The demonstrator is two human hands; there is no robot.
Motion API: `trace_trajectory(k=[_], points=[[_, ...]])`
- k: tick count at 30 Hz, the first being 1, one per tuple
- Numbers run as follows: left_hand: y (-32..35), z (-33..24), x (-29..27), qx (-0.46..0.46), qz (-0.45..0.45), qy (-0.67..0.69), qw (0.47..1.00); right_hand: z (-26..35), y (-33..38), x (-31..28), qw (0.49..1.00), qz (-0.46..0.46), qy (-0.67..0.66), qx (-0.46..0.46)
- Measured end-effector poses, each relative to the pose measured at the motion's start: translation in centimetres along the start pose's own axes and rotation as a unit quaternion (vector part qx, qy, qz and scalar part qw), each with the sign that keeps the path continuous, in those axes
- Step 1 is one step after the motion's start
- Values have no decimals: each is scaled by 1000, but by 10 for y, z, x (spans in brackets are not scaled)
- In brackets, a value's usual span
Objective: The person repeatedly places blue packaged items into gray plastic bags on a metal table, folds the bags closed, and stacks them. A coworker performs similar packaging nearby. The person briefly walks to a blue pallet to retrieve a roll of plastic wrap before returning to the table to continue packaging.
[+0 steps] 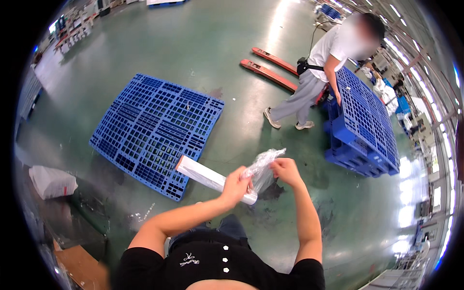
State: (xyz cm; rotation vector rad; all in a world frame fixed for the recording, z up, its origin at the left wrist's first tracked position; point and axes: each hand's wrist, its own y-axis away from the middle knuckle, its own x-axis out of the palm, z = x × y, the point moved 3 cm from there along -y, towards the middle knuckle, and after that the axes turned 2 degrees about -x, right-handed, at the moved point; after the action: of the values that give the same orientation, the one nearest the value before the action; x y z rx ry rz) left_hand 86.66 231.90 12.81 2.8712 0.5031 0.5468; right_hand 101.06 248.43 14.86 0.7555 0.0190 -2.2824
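Observation:
A white roll of clear stretch film (203,175) lies across in front of me, slanting up to the left. My left hand (235,186) grips the roll near its right end. My right hand (285,170) pinches a crumpled loose tail of the film (264,164) pulled up from the roll. Both forearms come in from the lower edge above my black shirt.
A blue plastic pallet (157,128) lies flat on the green floor ahead. A person in a white shirt bends over a stack of blue pallets (365,125) at the right, beside the orange forks of a pallet jack (270,67). A white sack (52,181) and cardboard (82,266) lie at the left.

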Motion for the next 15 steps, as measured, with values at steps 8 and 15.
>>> trace_trajectory(k=[8, 15], points=[[-50, 13, 35, 68, -130, -68, 987, -9, -57, -29, 982, -83, 12, -168], [-80, 57, -47, 91, -313, -128, 937, -13, -103, 5, 944, 17, 80, -321]])
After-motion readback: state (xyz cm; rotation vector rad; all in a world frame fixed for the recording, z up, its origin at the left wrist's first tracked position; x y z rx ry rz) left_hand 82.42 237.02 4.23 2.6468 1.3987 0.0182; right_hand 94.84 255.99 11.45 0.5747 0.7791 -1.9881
